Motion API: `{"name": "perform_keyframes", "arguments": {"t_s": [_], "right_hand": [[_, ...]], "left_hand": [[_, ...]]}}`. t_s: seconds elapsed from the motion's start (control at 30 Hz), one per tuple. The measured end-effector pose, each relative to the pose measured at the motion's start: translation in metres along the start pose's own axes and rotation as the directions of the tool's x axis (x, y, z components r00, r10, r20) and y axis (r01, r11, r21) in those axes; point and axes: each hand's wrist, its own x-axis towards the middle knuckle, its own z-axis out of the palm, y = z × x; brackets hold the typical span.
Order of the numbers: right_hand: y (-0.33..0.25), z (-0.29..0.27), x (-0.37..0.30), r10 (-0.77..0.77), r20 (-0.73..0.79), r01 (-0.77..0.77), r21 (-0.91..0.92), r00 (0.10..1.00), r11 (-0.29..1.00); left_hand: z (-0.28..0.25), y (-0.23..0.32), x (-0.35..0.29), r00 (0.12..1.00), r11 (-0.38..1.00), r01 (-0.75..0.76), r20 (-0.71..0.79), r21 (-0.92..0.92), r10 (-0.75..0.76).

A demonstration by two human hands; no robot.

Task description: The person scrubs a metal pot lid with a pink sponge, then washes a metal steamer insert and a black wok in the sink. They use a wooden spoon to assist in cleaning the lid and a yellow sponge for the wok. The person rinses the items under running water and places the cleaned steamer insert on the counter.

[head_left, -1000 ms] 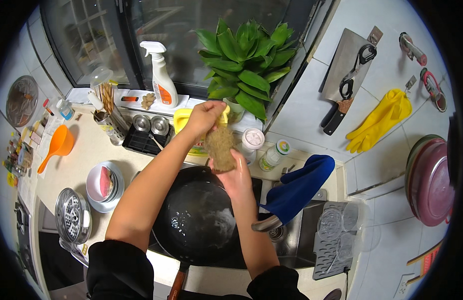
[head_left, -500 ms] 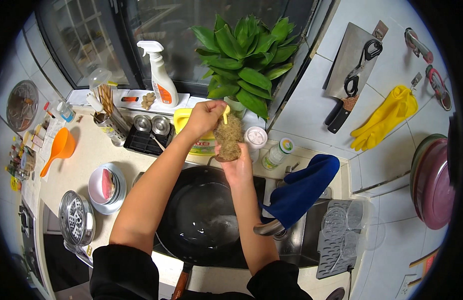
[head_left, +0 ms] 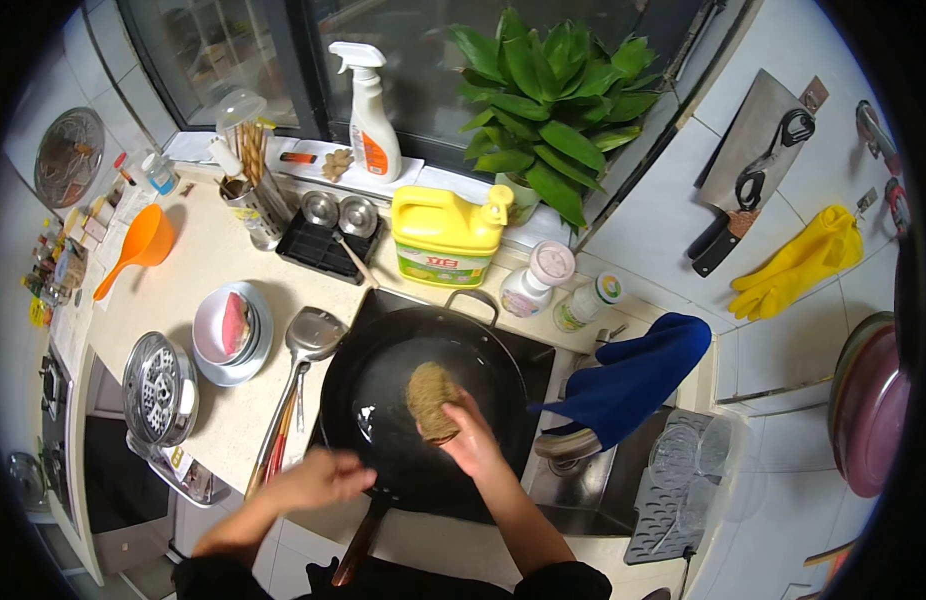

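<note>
My right hand [head_left: 467,432] is closed round a tan, fibrous loofah scrubber [head_left: 431,396] and holds it over the wok. Beneath it, the black wok [head_left: 368,355] has a shiny wet bottom, with a wooden handle [head_left: 361,545] pointing toward me. My left hand [head_left: 328,478] is over the wok's near left rim, apart from the scrubber; motion smears its fingers. Behind the wok stands a yellow detergent jug [head_left: 445,232] with its yellow pump top upright, untouched by either hand.
A metal spatula [head_left: 311,335] lies left of the wok, near stacked bowls [head_left: 245,365] and a steel steamer [head_left: 161,390]. To the right, a blue cloth [head_left: 633,375] drapes over the faucet at the sink [head_left: 603,490]. White bottles [head_left: 536,280] and a potted plant [head_left: 553,110] stand behind.
Both hands have come down from the detergent jug's pump toward me. My right hand has brought the scrubber over the wok; my left has let go of the pump and swung to the lower left.
</note>
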Motion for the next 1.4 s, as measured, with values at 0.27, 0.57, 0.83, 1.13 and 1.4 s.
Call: {"name": "perform_keyframes", "arguments": {"t_s": [0.27, 0.57, 0.83, 1.13, 1.4], "right_hand": [[0.053, 0.037, 0.002, 0.0, -0.117, -0.023, -0.196, 0.993, 0.98], [0.068, -0.01, -0.095, 0.493, -0.154, -0.508, -0.428, 0.856, 0.747], [0.09, 0.016, -0.125, 0.495, -0.068, -0.44, -0.572, 0.866, 0.692], [0.125, 0.01, -0.132, 0.353, 0.004, -0.26, -0.668, 0.936, 0.697], [0.128, 0.016, -0.135, 0.339, 0.005, -0.268, -0.602, 0.941, 0.752]], "left_hand": [[0.141, -0.17, -0.059, 0.867, 0.605, 0.461, 0.475, -0.649, -0.151], [0.176, -0.177, -0.042, 0.824, -0.276, 0.471, 0.306, -0.838, 0.477], [0.156, -0.15, -0.059, 0.866, -0.08, 0.424, 0.377, -0.902, 0.328], [0.155, -0.138, -0.064, 0.925, 0.137, 0.328, 0.347, -0.935, 0.155], [0.145, -0.117, -0.071, 0.97, 0.437, 0.21, 0.242, -0.874, 0.017]]}}
